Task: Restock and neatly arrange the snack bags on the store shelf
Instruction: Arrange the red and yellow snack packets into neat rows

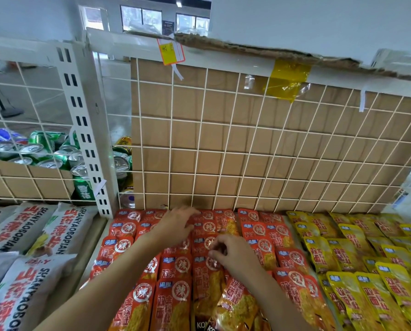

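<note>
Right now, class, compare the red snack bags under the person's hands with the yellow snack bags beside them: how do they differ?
The red snack bags fill the shelf's middle section; the yellow snack bags lie to their right. Both hands, left hand and right hand, rest on the red bags; the yellow bags go untouched. The red bags carry a round white emblem; the yellow ones show none. Both lie flat in overlapping rows with similar lettering.

Background: grid, cardboard, cans.
White wire grid backs the bay, brown cardboard sheet behind it, yellow tape and orange-yellow tag on the top rail. Green drink cans in a cardboard tray left of the slotted white upright.
</note>
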`<state>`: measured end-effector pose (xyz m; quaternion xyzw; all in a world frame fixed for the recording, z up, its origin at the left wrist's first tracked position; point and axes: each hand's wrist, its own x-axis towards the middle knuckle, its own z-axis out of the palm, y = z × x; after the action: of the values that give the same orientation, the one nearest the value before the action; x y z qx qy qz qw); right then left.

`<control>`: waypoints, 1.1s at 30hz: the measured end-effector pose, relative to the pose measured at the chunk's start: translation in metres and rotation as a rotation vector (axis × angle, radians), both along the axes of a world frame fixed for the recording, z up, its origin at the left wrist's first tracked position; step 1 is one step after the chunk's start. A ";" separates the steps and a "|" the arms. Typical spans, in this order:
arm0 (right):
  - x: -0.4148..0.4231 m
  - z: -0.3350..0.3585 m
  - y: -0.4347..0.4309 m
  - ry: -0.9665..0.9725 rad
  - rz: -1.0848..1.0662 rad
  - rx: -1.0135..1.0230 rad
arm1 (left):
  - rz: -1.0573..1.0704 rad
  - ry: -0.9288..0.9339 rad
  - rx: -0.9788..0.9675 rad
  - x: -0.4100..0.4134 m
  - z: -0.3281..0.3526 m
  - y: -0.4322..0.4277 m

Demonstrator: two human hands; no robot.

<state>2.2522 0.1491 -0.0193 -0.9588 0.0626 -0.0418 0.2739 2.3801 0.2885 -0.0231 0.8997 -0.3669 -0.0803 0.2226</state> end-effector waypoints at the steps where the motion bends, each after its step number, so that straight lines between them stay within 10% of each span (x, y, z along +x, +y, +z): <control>1: 0.000 0.000 0.000 0.000 -0.004 0.001 | 0.000 0.012 0.015 -0.001 0.000 0.001; 19: -0.071 0.017 -0.027 -0.086 -0.191 -0.132 | -0.115 -0.062 -0.230 -0.058 -0.002 0.022; 33: -0.088 0.016 -0.001 0.161 -0.186 -0.183 | -0.223 -0.075 0.061 -0.083 -0.013 0.029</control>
<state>2.1639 0.1482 -0.0034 -0.9701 0.1687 0.0044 0.1744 2.2970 0.3175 -0.0359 0.8619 -0.4703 -0.0818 0.1708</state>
